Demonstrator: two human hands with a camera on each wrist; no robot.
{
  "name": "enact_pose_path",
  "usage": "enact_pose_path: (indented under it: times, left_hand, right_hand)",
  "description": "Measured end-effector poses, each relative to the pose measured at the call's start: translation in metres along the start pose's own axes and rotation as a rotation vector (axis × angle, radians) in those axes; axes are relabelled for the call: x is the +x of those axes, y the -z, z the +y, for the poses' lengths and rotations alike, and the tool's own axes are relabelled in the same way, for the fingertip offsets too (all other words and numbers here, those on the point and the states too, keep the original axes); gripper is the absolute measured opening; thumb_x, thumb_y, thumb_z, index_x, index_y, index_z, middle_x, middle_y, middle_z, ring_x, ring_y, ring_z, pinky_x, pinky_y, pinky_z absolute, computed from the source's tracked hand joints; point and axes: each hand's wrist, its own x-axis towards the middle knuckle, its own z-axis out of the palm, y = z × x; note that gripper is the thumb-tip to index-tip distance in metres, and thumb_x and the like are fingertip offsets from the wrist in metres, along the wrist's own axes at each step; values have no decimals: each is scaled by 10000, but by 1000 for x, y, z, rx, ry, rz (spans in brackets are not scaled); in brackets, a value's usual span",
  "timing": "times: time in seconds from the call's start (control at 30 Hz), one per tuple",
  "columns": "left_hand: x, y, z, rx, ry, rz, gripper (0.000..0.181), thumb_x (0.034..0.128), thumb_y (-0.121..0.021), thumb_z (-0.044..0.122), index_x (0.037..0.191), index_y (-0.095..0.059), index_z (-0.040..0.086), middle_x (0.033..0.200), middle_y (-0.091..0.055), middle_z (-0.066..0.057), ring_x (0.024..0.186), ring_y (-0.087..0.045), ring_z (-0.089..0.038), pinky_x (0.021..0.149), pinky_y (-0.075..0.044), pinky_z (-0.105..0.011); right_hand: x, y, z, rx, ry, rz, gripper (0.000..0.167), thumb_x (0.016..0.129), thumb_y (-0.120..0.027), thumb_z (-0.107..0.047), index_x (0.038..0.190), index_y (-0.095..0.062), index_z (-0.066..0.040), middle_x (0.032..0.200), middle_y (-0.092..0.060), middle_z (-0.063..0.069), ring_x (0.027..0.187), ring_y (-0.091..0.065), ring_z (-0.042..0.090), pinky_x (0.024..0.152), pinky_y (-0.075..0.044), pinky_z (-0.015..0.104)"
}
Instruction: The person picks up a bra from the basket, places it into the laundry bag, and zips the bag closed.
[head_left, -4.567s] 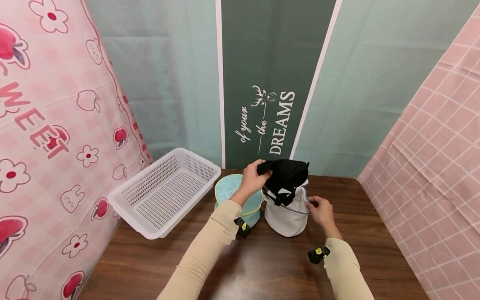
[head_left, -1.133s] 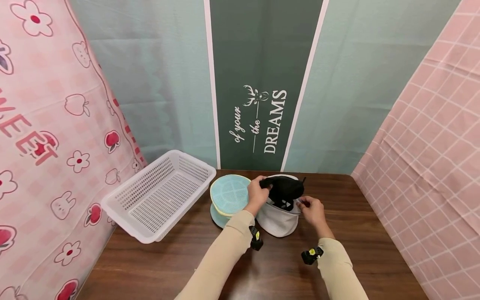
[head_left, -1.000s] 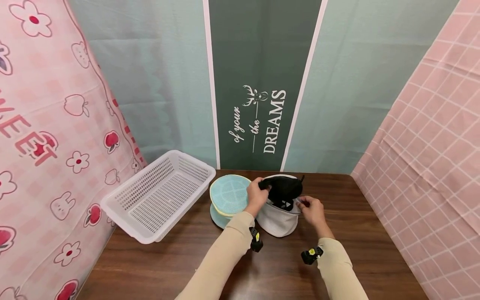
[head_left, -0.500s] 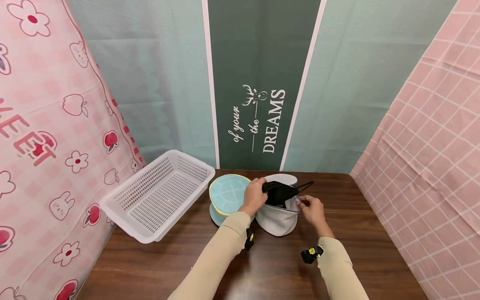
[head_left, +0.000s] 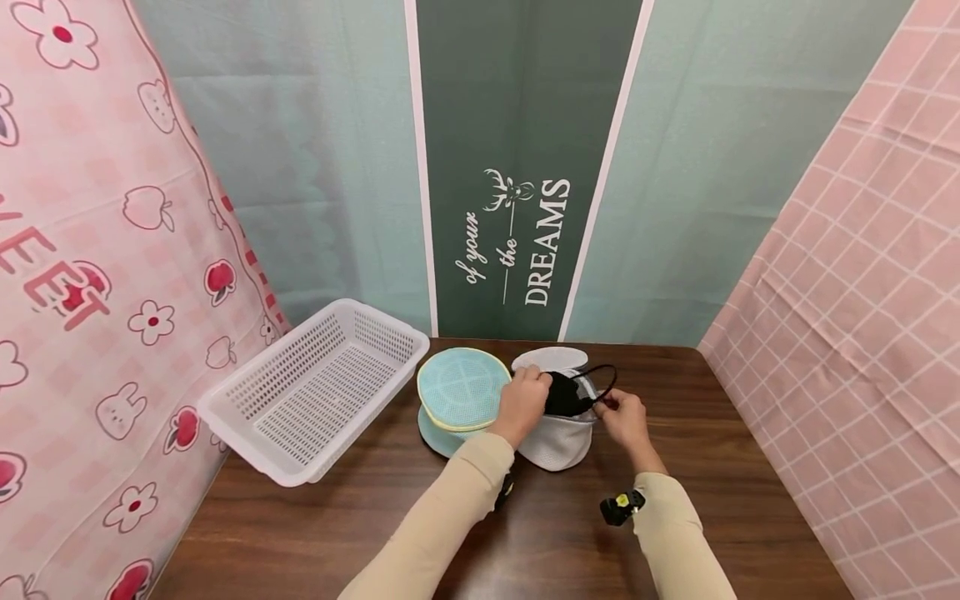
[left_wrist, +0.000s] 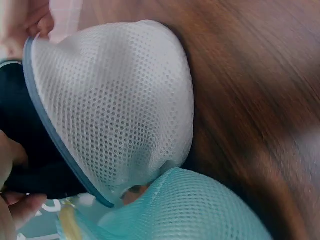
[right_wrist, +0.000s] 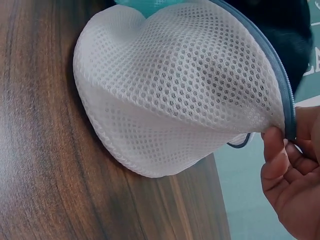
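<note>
Soft black fabric piece with a thin looped cord [head_left: 567,396]: we find it at the mouth of the white bag, its lower part hidden behind the bag's wall, its cord arching above the zip edge towards the right hand.
White mesh bag with a grey-blue zip edge [head_left: 557,442]: we see it standing upright on the table with its mouth unzipped and the black fabric piece in the opening.
Round white mesh lid [head_left: 551,358]: we have it folded back behind the bag's mouth.
Left hand [head_left: 522,404]: we see it pinching the black fabric piece, with fingers above and below the cloth in the left wrist view.
Right hand [head_left: 626,417]: we see thumb and fingers pinching the zip edge at the white bag's right side.
Pale blue mesh bag with a yellow-rimmed round top [head_left: 463,387]: we see it just left of the white bag; in the left wrist view the two seem to touch.
White perforated plastic basket [head_left: 330,400]: for us it sits left of the blue bag, near it, with nothing else in between.
Dark brown wood-grain table [head_left: 558,542]: we see all three containers resting on it.
Dark green cloth panel with white lettering [head_left: 525,100]: we see it hanging behind the table.
</note>
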Motion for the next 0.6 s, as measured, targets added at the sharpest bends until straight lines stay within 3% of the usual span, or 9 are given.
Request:
enact_pose_path:
  times: [0.1, 0.17, 0.3, 0.37, 0.43, 0.6]
  left_hand:
    - [-4, 2, 8, 48, -91, 0, 83, 851, -622, 149, 813, -685, 187, 852, -551, -19, 795, -544, -160, 466, -475, -240]
    - [-5, 4, 12, 37, -130, -56, 42, 820, -661, 180, 849, -690, 188, 891, -552, -25, 842, -545, -167, 494, -484, -244]
    - [-4, 9, 17, -62, -117, -228, 293, 745, -762, 301, 1001, -668, 191, 996, -555, -19, 920, -521, -178, 590, -502, -266]
    - [-3, 10, 16, -110, -97, -274, 378, 721, -785, 345, 1042, -653, 195, 1009, -567, -11, 928, -526, -179, 630, -505, -285]
    - [-2, 9, 15, -126, -92, -266, 375, 717, -792, 343, 1032, -652, 197, 984, -580, -6, 899, -548, -177, 636, -504, -291]
    - [-3, 3, 18, -50, -74, -133, 200, 752, -758, 226, 922, -662, 189, 858, -585, -4, 759, -588, -174, 534, -493, -290]
  right_hand:
    - [1, -1, -2, 13, -20, -3, 51, 781, -670, 14, 820, -667, 47, 726, -623, 98, 652, -534, 195, 577, -417, 288]
    - [2, -2, -3, 20, -25, -9, 98, 791, -673, 7, 871, -677, 62, 752, -634, 109, 668, -550, 198, 575, -427, 276]
    - [2, -1, -2, 14, -29, -10, 125, 800, -674, -3, 895, -677, 77, 763, -642, 123, 670, -558, 206, 566, -428, 267]
    - [2, 0, -3, 10, -30, -3, 127, 797, -677, -8, 892, -679, 76, 761, -644, 122, 668, -557, 204, 570, -425, 269]
    - [2, 0, -3, 11, -32, 3, 133, 794, -678, -13, 893, -682, 75, 758, -646, 118, 660, -555, 193, 569, -424, 267]
    - [1, 2, -3, 55, -61, -14, 155, 791, -668, -17, 906, -680, 85, 738, -644, 105, 602, -551, 127, 532, -436, 235]
